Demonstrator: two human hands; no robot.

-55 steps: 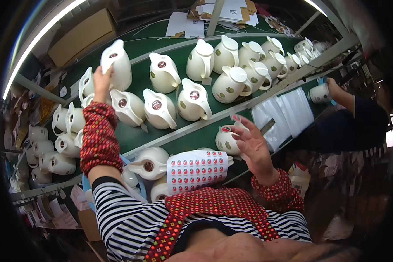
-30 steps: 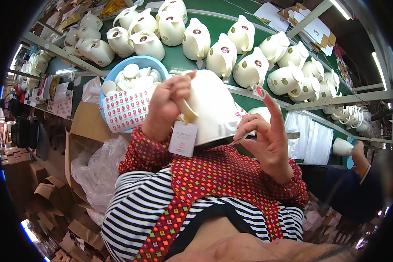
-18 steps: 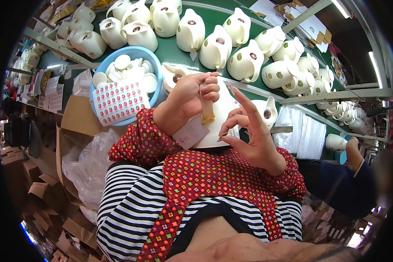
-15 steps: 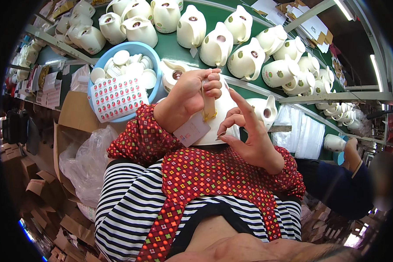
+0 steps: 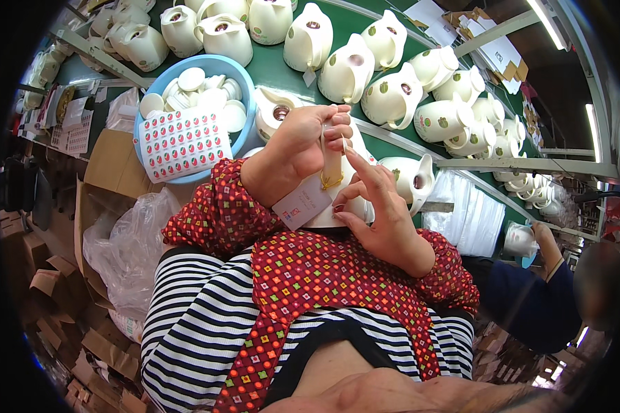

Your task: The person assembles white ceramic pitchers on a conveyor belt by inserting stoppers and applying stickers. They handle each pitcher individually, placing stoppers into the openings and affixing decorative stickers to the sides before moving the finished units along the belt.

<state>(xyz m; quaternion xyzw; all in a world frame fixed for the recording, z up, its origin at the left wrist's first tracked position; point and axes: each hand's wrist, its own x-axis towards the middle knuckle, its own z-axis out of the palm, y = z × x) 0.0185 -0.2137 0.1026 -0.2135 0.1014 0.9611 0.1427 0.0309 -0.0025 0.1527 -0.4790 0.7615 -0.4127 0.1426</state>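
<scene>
A cream-white vacuum jug [image 5: 362, 148] stands upright at my lap, mostly hidden behind my hands. My left hand [image 5: 297, 148] is closed round the upper part of its handle [image 5: 332, 165]. A pale card tag [image 5: 302, 205] hangs from the handle on a yellow cord [image 5: 331, 181]. My right hand [image 5: 386, 217] is beside the jug's body, fingers apart. Its index finger reaches up to the handle close to my left fingers, while thumb and other fingers curve in front of the jug. Whether a small sticker is on a fingertip I cannot tell.
A blue basin [image 5: 249, 82] holds white round lids [image 5: 191, 78], with a sheet of red-green stickers [image 5: 184, 146] over its rim. Several cream jugs [image 5: 347, 69] crowd the green bench. Plastic bags [image 5: 465, 213] lie right; an open carton [image 5: 120, 162] stands left. Another person's arm [image 5: 548, 251] is far right.
My right hand has moved slightly left and its index finger has come to the handle. My left hand keeps its hold. The view has shifted a little.
</scene>
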